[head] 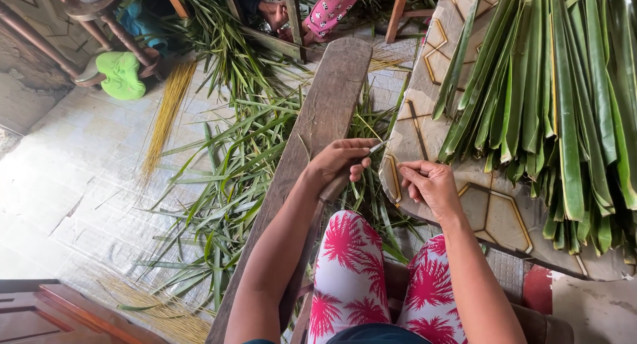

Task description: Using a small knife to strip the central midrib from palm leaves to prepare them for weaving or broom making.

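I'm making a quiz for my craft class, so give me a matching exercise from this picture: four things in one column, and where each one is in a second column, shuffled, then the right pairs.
Things:
1. Small knife
2. Pile of long green leaves
3. Bundle of yellow sticks
4. Wooden plank

Places:
A. On the patterned tabletop, at right
B. In the left hand
C. On the pale floor, at left
D. Slanting up the middle, under the left forearm

Pairs: 1-B, 2-A, 3-C, 4-D
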